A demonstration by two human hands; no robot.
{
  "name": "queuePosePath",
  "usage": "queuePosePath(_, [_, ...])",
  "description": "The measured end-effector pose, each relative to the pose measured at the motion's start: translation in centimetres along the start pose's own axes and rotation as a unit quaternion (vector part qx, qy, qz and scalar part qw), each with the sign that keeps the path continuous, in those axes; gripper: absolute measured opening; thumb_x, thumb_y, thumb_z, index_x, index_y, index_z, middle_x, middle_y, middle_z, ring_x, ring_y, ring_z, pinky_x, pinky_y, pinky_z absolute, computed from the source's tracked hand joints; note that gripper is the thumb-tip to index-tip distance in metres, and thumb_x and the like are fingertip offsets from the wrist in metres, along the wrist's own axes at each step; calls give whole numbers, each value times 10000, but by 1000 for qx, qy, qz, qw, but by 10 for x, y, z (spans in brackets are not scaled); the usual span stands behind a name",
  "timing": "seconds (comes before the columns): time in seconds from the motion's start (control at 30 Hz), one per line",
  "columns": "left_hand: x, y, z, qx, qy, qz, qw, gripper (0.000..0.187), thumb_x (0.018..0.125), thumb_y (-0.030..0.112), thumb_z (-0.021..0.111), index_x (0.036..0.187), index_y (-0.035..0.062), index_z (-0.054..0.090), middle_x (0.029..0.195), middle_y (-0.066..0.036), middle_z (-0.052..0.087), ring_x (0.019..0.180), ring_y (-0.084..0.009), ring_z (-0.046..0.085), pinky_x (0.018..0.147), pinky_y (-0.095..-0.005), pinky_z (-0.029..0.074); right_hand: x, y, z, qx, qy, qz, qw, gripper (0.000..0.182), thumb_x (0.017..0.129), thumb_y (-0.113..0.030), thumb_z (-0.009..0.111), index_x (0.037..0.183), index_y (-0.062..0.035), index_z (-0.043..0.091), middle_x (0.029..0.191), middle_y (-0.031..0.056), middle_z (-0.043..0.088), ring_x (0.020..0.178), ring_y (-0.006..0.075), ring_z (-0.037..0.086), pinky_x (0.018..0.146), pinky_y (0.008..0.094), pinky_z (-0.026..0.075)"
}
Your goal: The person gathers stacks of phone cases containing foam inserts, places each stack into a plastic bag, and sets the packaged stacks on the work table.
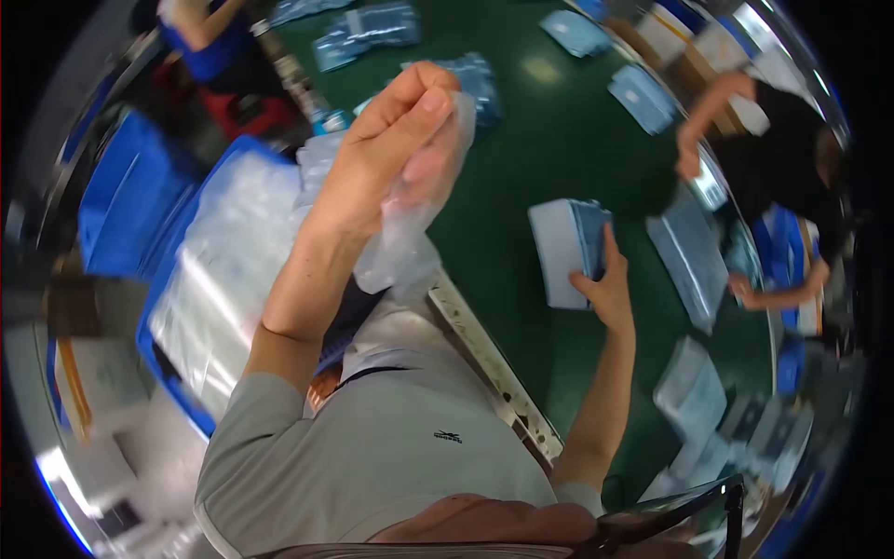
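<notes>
My left hand (400, 135) is raised over the near edge of the green table, its thumb and fingers pinched on a translucent plastic bag (400, 252). The bag hangs limp and partly covers the fingers. On the table surface, my right hand (607, 284) grips a white box (562, 261) by its near right side, thumb on one face and fingers along the other. The box's right side looks grey-blue. Its fine print cannot be made out.
A blue bin (156, 326) full of clear plastic bags (228, 270) stands left of me. Blue-wrapped packets (643, 98) lie across the green table (503, 168). A co-worker's arm (712, 116) reaches in at the right, near a long wrapped packet (691, 261). Another person (200, 42) is at upper left.
</notes>
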State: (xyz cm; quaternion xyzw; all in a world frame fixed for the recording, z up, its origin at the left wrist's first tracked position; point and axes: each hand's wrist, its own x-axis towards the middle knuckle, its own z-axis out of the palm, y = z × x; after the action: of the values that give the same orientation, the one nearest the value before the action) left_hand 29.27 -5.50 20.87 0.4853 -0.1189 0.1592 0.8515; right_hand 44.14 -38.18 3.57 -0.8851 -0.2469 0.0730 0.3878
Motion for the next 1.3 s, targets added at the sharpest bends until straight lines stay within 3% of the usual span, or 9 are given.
queuePosePath(0.13, [67,-59,44,-50,-90,14,995,177,1043,273,494,1036,97,508,584,33,439,407,-26,304,348,-198,230,-63,-20,-37,104,70,119,985,1035,639,-275,755,1543,-104,281,1293,218,460,1234,337,441,1063,421,358])
queuePosePath(0.23, [87,-107,22,6,-161,-121,980,194,1031,308,525,1025,115,521,595,47,458,454,-18,364,395,-192,266,-115,-13,-58,305,132,135,934,1079,634,-240,746,1559,-71,216,1435,179,397,1317,300,406,1107,390,319])
queuePosePath(0.33, [78,-185,-26,297,-152,-146,931,125,1026,219,499,1008,96,516,735,25,565,637,-31,468,527,-228,358,-150,-18,-74,348,171,134,912,1114,628,-277,765,1560,-59,196,1471,177,385,1349,285,400,1127,376,297])
queuePosePath(0.5, [66,-222,-16,358,-144,-165,908,129,1016,211,487,1015,86,517,837,9,617,657,-46,467,553,-234,376,-142,-47,-61,454,77,160,873,1221,520,-338,803,1538,8,223,1499,153,372,1387,283,365,1148,373,245])
queuePosePath(0.7, [74,-239,-24,324,-174,-123,922,152,1004,216,519,968,69,507,930,-66,718,720,-96,545,658,-277,455,-88,-37,-27,373,-70,27,925,1115,579,-308,783,1539,-49,279,1532,195,317,1403,301,326,1156,366,225])
queuePosePath(0.87, [69,-203,-21,435,-161,-185,866,131,1003,197,516,974,70,511,957,-75,730,752,-129,563,733,-280,460,-111,-13,-22,94,242,245,934,1018,652,-326,779,1519,-70,312,1347,304,418,1245,406,464,1050,442,397])
queuePosePath(0.97, [69,-209,0,413,-179,-104,887,141,1004,198,514,992,57,507,937,-85,717,731,-128,539,691,-283,443,-117,-46,-24,-70,187,166,966,1040,633,-330,791,1520,-88,306,1327,316,422,1242,443,450,1052,468,391])
queuePosePath(1.13, [84,-217,41,376,-313,-119,864,166,1000,210,523,990,45,521,902,-77,680,792,-155,570,719,-325,459,-101,-84,-3,-21,-40,58,997,1012,624,-293,784,1506,-71,339,1298,247,450,1210,393,452,1037,420,393])
queuePosePath(1.3, [85,-209,29,495,-290,-34,818,140,964,218,578,977,80,564,795,-129,661,702,-299,632,648,-383,478,-85,-50,1,-19,89,154,984,1042,622,-386,782,1517,-119,320,1327,318,418,1243,448,430,1042,520,352])
